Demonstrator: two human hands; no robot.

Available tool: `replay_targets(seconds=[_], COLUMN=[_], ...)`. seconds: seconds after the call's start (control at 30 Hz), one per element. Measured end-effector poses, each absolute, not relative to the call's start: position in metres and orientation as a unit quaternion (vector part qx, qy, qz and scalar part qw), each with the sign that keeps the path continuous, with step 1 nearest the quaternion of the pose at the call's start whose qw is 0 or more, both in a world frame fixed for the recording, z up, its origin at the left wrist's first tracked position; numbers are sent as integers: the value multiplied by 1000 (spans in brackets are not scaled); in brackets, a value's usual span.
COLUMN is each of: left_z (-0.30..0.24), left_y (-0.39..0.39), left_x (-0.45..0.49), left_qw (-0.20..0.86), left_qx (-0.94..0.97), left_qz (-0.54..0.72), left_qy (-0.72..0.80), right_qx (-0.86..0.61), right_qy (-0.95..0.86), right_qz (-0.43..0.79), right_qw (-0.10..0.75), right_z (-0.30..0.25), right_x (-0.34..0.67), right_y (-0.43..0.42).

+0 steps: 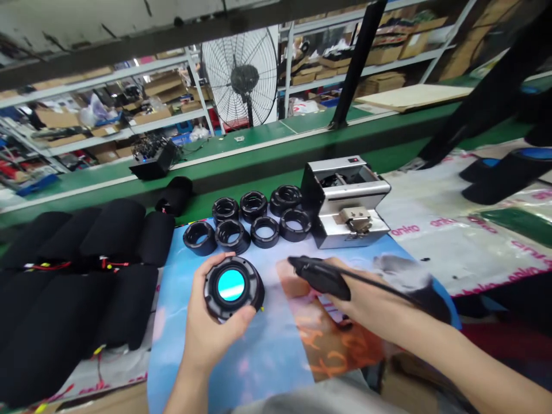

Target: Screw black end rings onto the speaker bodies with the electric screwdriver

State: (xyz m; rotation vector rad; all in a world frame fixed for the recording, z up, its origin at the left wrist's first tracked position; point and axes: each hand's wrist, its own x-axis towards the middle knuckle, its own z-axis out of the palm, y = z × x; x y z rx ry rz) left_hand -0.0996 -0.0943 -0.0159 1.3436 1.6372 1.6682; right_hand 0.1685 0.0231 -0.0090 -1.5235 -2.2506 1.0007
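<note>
The left hand point(209, 339) is curling partway open around a round black part point(232, 286), thumb at its near edge, and is presenting its bright cyan face upward over the left half of the printed mat point(172, 322). The right hand point(366, 305) is closing around a corded black tool point(323, 279); the tool's narrow end is pointing leftward, apart from the part. Black rings point(264, 232) are standing in two rows along the mat's far edge. A metal machine point(351, 198) is occupying its far right corner. Black cylinders point(114, 230) are lying beyond its left edge.
</note>
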Motion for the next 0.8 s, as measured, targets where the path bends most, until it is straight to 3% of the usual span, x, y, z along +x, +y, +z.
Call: replay_targets(seconds=[0.23,0.37,0.57,0.8], left_z=[-15,-13,-12,-18], left_y=[-93,-94,-92,-98], left_x=[-92,-86,-81,-87], left_qw=[206,215,217,211], left_qx=[472,446,433,435], left_qz=[611,617,619,625], left_qy=[601,612,619,612], right_qx=[-505,-477,-505,-445], right_qy=[-661,-635,-637,-571], right_qz=[467,518,497,498], right_qw=[301,316,304,477], right_z=[37,21,8,53], right_x=[109,67,55,109], right_y=[68,99,110,75])
